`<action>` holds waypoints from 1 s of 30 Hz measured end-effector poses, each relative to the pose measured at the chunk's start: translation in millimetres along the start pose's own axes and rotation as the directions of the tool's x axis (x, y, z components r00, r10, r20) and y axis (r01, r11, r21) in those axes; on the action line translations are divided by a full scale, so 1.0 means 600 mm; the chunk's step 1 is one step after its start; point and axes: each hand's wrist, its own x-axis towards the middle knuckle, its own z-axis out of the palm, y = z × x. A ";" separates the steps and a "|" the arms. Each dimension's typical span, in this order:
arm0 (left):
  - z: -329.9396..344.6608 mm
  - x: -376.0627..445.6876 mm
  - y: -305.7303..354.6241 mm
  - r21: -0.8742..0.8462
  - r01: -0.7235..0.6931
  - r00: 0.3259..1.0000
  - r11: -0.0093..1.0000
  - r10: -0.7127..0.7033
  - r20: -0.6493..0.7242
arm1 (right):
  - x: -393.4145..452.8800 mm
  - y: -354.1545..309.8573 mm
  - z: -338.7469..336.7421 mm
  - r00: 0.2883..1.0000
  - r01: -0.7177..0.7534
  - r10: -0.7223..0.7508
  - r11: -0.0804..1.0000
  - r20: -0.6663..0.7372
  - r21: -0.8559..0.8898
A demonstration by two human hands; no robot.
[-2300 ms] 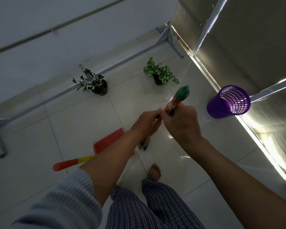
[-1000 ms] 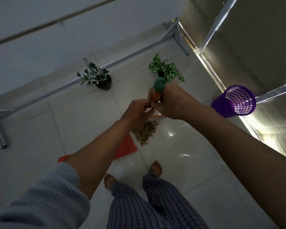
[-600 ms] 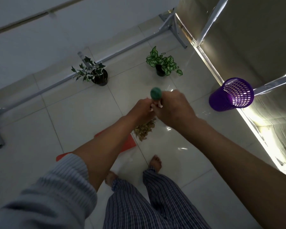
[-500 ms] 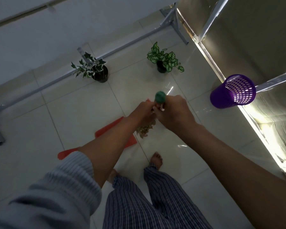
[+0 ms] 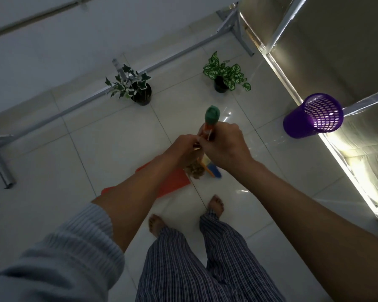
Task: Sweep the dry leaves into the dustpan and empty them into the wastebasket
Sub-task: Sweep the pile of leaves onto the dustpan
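Down on the pale floor tiles, the dry leaves (image 5: 195,170) sat in a small heap right at the lip of the orange dustpan (image 5: 172,178), which lay flat just to the person's left of the pile. And both hands were on the broom (image 5: 211,118)! The right hand (image 5: 225,147) was wrapped round the orange handle just below its green cap, the left hand (image 5: 182,147) closed on the same shaft right beside it, fingers curled tight on both. The handle ran almost straight toward the camera, so its long axis dropped from the hands down to the blue bristles (image 5: 214,172), which stood on the far side of the heap from the pan. That was the line that mattered: bristles, leaves, dustpan, all in a row, so a short push leftward looked like the call. The purple wastebasket (image 5: 312,116) waited well apart, off to the right by the lit wall, nearer the right hand. Two potted plants (image 5: 131,88) stood beyond.
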 end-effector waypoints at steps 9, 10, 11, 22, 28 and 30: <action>-0.094 -0.117 -0.072 -0.057 -0.081 0.993 0.995 0.075 -0.096 | -0.036 -0.118 0.039 0.997 0.074 -0.077 0.988 0.015 0.135; -0.100 -0.127 -0.077 -0.058 -0.088 0.991 0.994 0.082 -0.105 | -0.040 -0.129 0.042 0.996 0.080 -0.082 0.988 0.015 0.132; -0.105 -0.136 -0.082 -0.061 -0.092 0.990 0.994 0.085 -0.115 | -0.044 -0.139 0.044 0.996 0.080 -0.083 0.988 0.016 0.131; -0.123 -0.185 -0.080 -0.079 -0.196 0.945 0.977 0.166 -0.282 | -0.078 -0.204 0.044 0.977 0.184 -0.193 0.977 -0.090 -0.104; -0.109 -0.197 -0.161 -0.058 -0.082 0.981 0.995 0.070 -0.180 | -0.093 -0.199 0.046 0.973 0.142 -0.167 0.977 -0.158 -0.157; -0.101 -0.210 -0.187 -0.024 -0.025 0.981 0.999 0.020 -0.193 | -0.097 -0.194 0.049 0.975 0.130 -0.159 0.974 -0.154 -0.185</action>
